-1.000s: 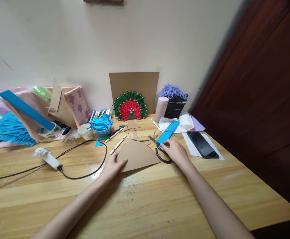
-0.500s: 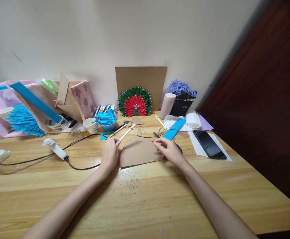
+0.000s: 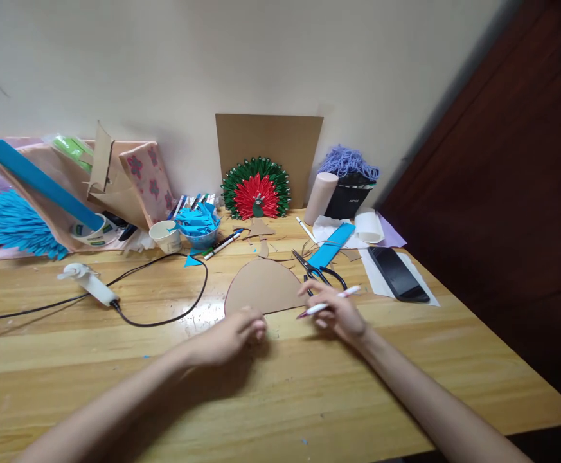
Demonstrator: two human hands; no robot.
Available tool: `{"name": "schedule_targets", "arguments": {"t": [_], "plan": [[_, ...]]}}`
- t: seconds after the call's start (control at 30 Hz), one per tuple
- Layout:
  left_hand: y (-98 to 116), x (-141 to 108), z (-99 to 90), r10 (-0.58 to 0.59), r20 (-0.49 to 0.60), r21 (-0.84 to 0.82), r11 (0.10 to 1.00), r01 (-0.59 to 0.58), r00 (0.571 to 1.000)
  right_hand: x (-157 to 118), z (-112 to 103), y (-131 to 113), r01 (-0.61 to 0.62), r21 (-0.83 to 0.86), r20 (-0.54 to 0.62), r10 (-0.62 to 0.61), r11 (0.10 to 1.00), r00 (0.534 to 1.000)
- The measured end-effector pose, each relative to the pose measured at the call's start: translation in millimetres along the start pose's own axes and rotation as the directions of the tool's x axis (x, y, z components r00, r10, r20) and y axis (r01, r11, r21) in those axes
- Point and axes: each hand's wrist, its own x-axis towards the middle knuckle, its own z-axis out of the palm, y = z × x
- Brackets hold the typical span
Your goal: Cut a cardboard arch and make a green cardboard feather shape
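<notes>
A rounded piece of brown cardboard (image 3: pixel 263 286) with a nearly straight front edge lies flat on the wooden table. At its front left edge is my left hand (image 3: pixel 241 331), fingers curled; whether something small is in them is hidden. My right hand (image 3: pixel 335 312) holds a white marker (image 3: pixel 326 306) at the cardboard's right corner, its dark reddish tip pointing left. Black-handled scissors (image 3: pixel 315 267) lie just behind my right hand, partly over a blue strip (image 3: pixel 332 245).
Behind stand a red and green peacock craft (image 3: pixel 257 193), a bowl of blue pieces (image 3: pixel 200 235) and a paper cup (image 3: pixel 165 236). A glue gun (image 3: pixel 90 284) with a looping cable lies left. A phone (image 3: pixel 398 275) rests on paper at right.
The white marker has passed from my left hand to my right. My left hand has moved down and right to the cardboard's front edge. The scissors are more exposed, and the view has shifted.
</notes>
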Motion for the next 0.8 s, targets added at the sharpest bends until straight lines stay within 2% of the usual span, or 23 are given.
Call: {"name": "schedule_targets", "arguments": {"t": [0.03,0.07,0.13,0.2,0.23,0.27,0.3,0.37,0.4,0.47,0.53,0.63,0.7,0.8], "plan": [[-3.7,-1.4,-6.6,-0.038,-0.026,-0.026,0.999,0.037,0.999,-3.7,-9.4,-2.0,0.057,-0.014,-0.08,-0.058,0.998,0.995],[-8.6,-1.4,-12.0,-0.053,-0.063,-0.016,0.999,0.052,0.997,-7.1,-17.0,-3.7,0.085,-0.07,-0.102,-0.092,0.994,0.991],[-20.8,3.8,-18.4,-0.028,-0.168,0.033,0.999,0.034,0.985,-12.2,-25.2,-5.2,0.124,-0.297,-0.076,-0.153,0.947,0.985],[-34.5,14.8,-19.2,-0.017,-0.391,0.122,0.99,0.07,0.92,-14.5,-25.2,-3.3,0.189,-0.569,0.01,-0.224,0.8,0.975],[-41.0,21.5,-18.4,-0.062,-0.468,0.122,0.983,0.134,0.881,-14.6,-23.6,-1.2,0.227,-0.674,0.052,-0.262,0.703,0.964],[-46.5,28.0,-17.4,-0.11,-0.495,0.075,0.983,0.169,0.862,-14.3,-21.8,1.2,0.261,-0.746,0.086,-0.299,0.613,0.95],[-50.9,34.0,-16.5,-0.147,-0.478,0.015,0.984,0.175,0.866,-13.7,-20.4,3.8,0.283,-0.789,0.108,-0.329,0.546,0.938],[-55.6,42.4,-16.1,-0.215,-0.418,-0.121,0.976,0.181,0.883,-12.4,-20.0,8.1,0.295,-0.817,0.109,-0.369,0.496,0.923],[-56.2,44.2,-16.6,-0.242,-0.4,-0.17,0.967,0.188,0.884,-12.1,-21.1,9.6,0.291,-0.806,0.092,-0.376,0.516,0.922],[-56.2,42.1,-18.7,-0.285,-0.405,-0.206,0.954,0.216,0.869,-12.1,-25.4,11.2,0.273,-0.739,0.027,-0.379,0.615,0.925],[-57.3,33.6,-21.3,-0.305,-0.435,-0.187,0.951,0.246,0.847,-11.9,-30.4,11.5,0.264,-0.643,-0.064,-0.394,0.719,0.917],[-63.1,16.0,-22.5,-0.31,-0.478,-0.117,0.95,0.29,0.822,-8.5,-32.8,12.6,0.273,-0.527,-0.172,-0.415,0.805,0.893],[-67.5,6.8,-20.3,-0.291,-0.511,-0.037,0.948,0.317,0.809,-3.3,-28.2,15.3,0.253,-0.464,-0.189,-0.374,0.849,0.908],[-70.5,1.4,-13.4,-0.236,-0.544,0.12,0.928,0.353,0.805,7.1,-14.6,21.9,0.195,-0.426,-0.152,-0.282,0.884,0.947]]}}
